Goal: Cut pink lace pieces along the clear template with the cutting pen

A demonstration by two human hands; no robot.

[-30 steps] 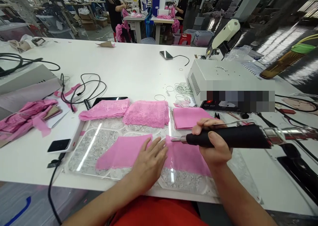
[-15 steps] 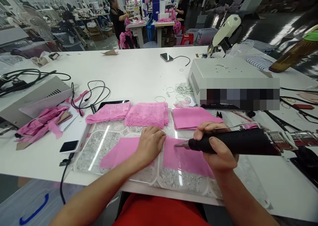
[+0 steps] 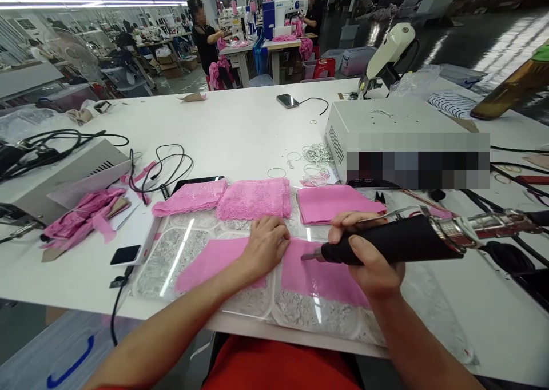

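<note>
I watch through a single head camera, set above and behind the hands (image 3: 266,243) and near them, facing forward and down across the white surface (image 3: 240,132) to the industrial sewing machine (image 3: 278,19) well beyond them.

Plain pink fabric (image 3: 317,278), black-handled tool (image 3: 398,242) (and pink lace (image 3: 253,199))

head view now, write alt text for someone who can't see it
A person's right hand holds a black-handled tool, its metal tip over flat pink cloth, while the left hand lies left of the tip. Folded pink lace lies farther back.
</note>
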